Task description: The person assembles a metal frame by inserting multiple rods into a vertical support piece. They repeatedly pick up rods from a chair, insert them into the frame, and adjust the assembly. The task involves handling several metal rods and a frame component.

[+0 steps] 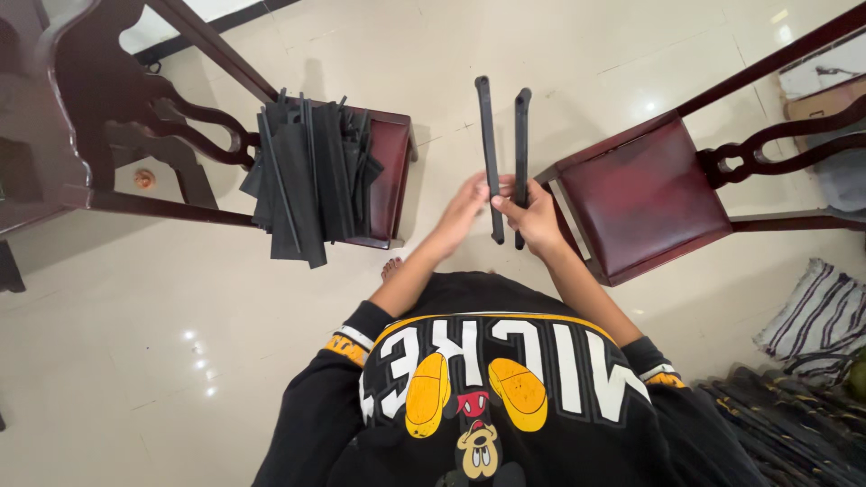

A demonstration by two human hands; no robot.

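Head view: two long black bars (pixel 505 153) stand side by side, nearly upright, between the two dark wooden chairs. Left hand (pixel 466 206) pinches the left bar near its lower third; right hand (pixel 534 216) pinches the right bar at the same height. Both hands touch at the bars. A heap of black strips (pixel 311 176) lies on the left chair seat (pixel 393 171). The right chair seat (pixel 645 194) is maroon. A cardboard box (pixel 825 95) sits at the upper right edge.
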